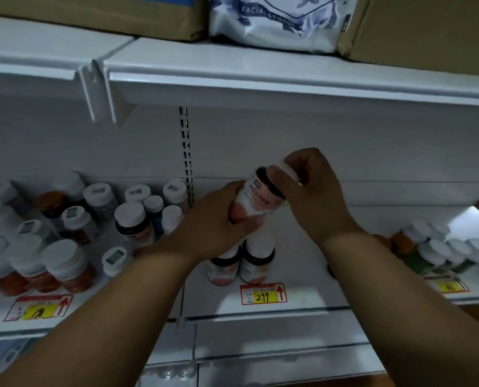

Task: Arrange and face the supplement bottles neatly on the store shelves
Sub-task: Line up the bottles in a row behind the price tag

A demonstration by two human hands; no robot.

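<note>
A supplement bottle (256,195) with a white and pink label, dark neck and white cap is held tilted above the middle shelf (302,300). My left hand (213,219) grips its lower body. My right hand (313,191) is closed around its cap end. Directly below stand two matching bottles (242,262) side by side near the shelf front, behind a price tag reading 299 (263,294). On the left part of the shelf stand several white-capped bottles (65,224), some orange, unevenly spaced.
More bottles (439,252) sit at the right end of the shelf. The upper shelf (260,76) carries cardboard boxes (428,26) and a facial tissue pack (277,20). A slotted upright (186,152) runs down the back panel. A lower shelf (274,350) lies below.
</note>
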